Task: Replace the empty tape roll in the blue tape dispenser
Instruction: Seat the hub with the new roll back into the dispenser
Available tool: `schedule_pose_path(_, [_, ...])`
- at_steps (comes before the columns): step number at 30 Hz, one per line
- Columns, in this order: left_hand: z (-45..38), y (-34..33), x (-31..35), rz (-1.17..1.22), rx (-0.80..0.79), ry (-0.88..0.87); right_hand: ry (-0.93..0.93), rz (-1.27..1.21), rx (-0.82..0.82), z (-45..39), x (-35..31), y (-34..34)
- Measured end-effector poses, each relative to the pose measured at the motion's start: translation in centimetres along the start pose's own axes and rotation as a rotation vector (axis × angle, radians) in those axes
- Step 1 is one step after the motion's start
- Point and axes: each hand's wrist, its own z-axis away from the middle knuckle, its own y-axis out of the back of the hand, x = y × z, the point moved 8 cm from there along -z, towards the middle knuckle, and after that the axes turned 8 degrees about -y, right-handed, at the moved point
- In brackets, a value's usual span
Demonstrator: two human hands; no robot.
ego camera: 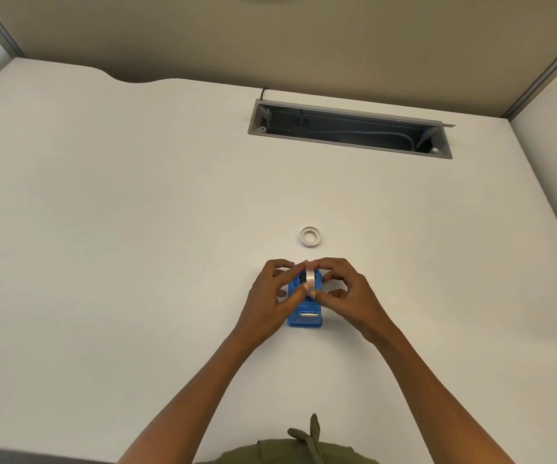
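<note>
We see a blue tape dispenser [305, 314] standing on the white surface [136, 229], near its front middle, with its metal cutting edge turned toward the person. A white tape roll [310, 278] sits upright on its edge in the dispenser's cradle, with a dark hub showing on its left side.

Both hands meet over the roll. The left hand [272, 296] comes in from the left; its thumb and forefinger form a grip closed on the roll, the thumb at the near lower edge and the forefinger reaching to the top. The right hand [344, 293] comes in from the right, and its grip is likewise clamped on the roll, with the forefinger curled over the top and the thumb pressed at the near side. The remaining fingers of both hands are bent loosely beside the dispenser. We cannot tell whether the roll is fully seated on its hub.

A second small white ring [310, 236], lying flat, rests on the surface just beyond the hands, apart from the dispenser. Farther back, a grey cable tray [350, 142] is set into the surface, with cables inside. An olive-green garment [304, 447] shows at the bottom edge.
</note>
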Motion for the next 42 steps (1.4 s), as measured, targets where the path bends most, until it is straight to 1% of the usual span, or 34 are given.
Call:
schedule_pose_path(7, [0.0,0.0,0.0,0.011,0.014,0.018,-0.049,-0.033,0.045,-0.5,0.2,-0.1])
schedule_pose_path(13, [0.3,0.0,0.3,0.009,-0.021,-0.033,-0.071,-0.072,0.051,-0.5,0.4,0.1])
schedule_pose_path(25, [0.0,-0.1,0.2,0.002,-0.011,-0.016,-0.117,-0.089,0.044,-0.5,-0.2,0.1])
schedule_pose_path(38, [-0.3,0.1,0.1,-0.029,-0.022,-0.019,-0.165,-0.16,0.115,-0.8,0.1,0.6])
schedule_pose_path(40, [-0.4,0.1,-0.1,-0.038,-0.025,-0.017,-0.148,-0.149,0.14,-0.5,0.0,1.0])
schedule_pose_path(42, [-0.4,0.0,-0.2,-0.052,-0.027,-0.009,-0.084,-0.082,0.178,0.0,-0.6,1.4])
